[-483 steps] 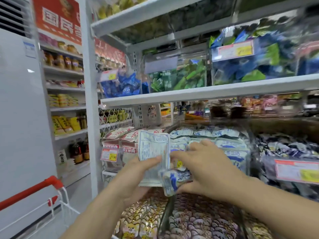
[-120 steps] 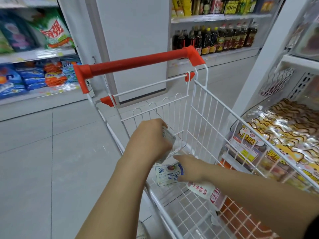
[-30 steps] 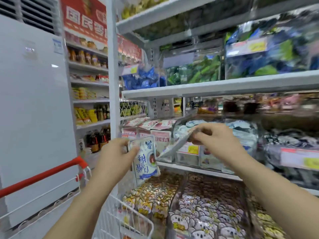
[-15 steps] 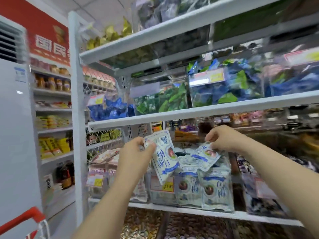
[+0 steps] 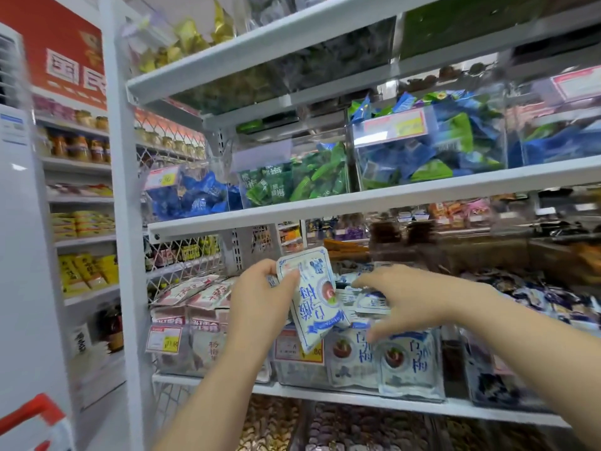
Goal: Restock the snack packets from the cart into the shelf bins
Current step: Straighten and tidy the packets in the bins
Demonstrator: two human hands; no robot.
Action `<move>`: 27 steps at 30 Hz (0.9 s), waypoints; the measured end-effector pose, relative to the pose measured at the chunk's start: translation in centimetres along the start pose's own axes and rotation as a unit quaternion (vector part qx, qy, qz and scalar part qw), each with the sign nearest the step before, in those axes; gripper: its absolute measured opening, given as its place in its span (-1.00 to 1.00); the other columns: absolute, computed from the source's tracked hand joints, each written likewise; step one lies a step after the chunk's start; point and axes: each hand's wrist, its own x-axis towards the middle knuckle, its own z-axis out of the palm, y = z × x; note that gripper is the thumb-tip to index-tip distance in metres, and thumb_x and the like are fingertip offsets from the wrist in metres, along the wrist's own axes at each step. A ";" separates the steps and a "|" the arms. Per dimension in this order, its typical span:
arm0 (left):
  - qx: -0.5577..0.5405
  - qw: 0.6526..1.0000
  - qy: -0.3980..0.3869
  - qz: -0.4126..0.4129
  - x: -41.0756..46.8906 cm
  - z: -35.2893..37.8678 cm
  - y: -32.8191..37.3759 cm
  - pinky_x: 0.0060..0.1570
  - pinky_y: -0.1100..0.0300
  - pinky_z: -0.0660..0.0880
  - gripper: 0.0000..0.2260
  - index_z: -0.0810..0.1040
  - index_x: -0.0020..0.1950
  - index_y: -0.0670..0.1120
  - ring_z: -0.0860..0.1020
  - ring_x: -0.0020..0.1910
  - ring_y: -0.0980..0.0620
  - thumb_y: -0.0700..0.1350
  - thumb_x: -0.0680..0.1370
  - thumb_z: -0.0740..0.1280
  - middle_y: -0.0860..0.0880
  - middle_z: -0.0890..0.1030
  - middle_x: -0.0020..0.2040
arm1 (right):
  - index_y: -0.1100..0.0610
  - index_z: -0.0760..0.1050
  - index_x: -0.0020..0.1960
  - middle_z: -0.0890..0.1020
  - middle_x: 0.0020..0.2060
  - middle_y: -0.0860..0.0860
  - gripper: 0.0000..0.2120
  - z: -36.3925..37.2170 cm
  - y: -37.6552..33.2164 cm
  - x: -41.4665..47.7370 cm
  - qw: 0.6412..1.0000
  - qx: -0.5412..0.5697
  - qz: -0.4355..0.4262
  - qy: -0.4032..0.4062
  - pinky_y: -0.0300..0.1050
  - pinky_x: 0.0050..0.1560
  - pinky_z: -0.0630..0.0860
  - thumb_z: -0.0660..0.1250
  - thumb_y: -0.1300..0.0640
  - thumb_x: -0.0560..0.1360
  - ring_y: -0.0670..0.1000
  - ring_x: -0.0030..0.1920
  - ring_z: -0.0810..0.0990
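Observation:
My left hand grips a white and blue snack packet, held upside down in front of the middle shelf. My right hand hovers just right of it over the clear bin of matching white and blue packets; its fingers are spread and hold nothing. A packet lies flat on top of the pile under that hand. Only the cart's red handle shows, at the bottom left.
A bin of pink and white packets stands left of the blue ones, a dark-packet bin to the right. Shelf edges run above and below. Green and blue sweets fill upper bins. A white upright stands at left.
My right hand has let go of its packet, which now lies on the pile in the bin, and its fingers have spread. My left hand still holds its packet, slightly lower.

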 end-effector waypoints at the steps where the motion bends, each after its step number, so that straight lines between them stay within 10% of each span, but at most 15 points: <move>1: 0.004 1.000 0.005 0.000 -0.1 -0.1 -0.1 -0.51 0.38 0.33 -0.76 0.49 -0.23 -0.03 0.39 -0.63 0.27 -0.05 0.62 0.35 0.20 0.45 -0.58 | -0.14 0.24 0.51 0.40 0.43 -0.07 -0.21 0.0 0.2 -0.1 1.000 -0.006 -0.014 -0.004 0.06 0.39 0.38 0.39 -0.37 0.38 0.04 0.42 0.37; 11: 0.003 1.000 0.023 -0.005 -0.9 -1.3 -1.5 -0.38 0.58 0.36 -0.81 0.59 -0.11 -0.15 0.48 -0.31 0.54 -0.07 0.62 0.35 0.22 0.62 -0.14 | -0.09 0.43 0.31 0.47 0.22 -0.15 -0.66 2.3 -0.9 -3.2 0.981 -0.037 -0.108 0.154 -0.06 0.16 0.51 0.36 0.11 0.57 -0.06 0.20 0.50; 18: 0.003 0.999 0.034 -0.018 -1.6 -1.6 -1.0 -0.44 0.37 0.40 -0.86 0.60 -0.09 -0.02 0.59 -0.35 0.03 0.00 0.61 0.35 0.12 0.68 -0.20 | 0.10 0.61 -0.02 0.63 -0.20 -0.01 -0.64 2.0 -0.3 -3.9 0.902 -0.139 -0.243 0.330 0.05 0.00 0.59 0.45 0.46 0.29 0.09 -0.14 0.58; 27: 0.004 0.999 0.034 -0.005 -1.8 -1.6 -0.7 -0.52 0.38 0.35 -0.83 0.59 -0.13 -0.07 0.47 -0.52 0.21 -0.04 0.62 0.35 0.12 0.62 -0.30 | 0.13 0.62 -0.07 0.53 0.02 -0.10 -0.69 2.6 2.4 -1.3 0.869 0.124 -0.191 0.439 -0.18 0.02 0.55 0.37 0.53 0.42 -0.12 0.01 0.53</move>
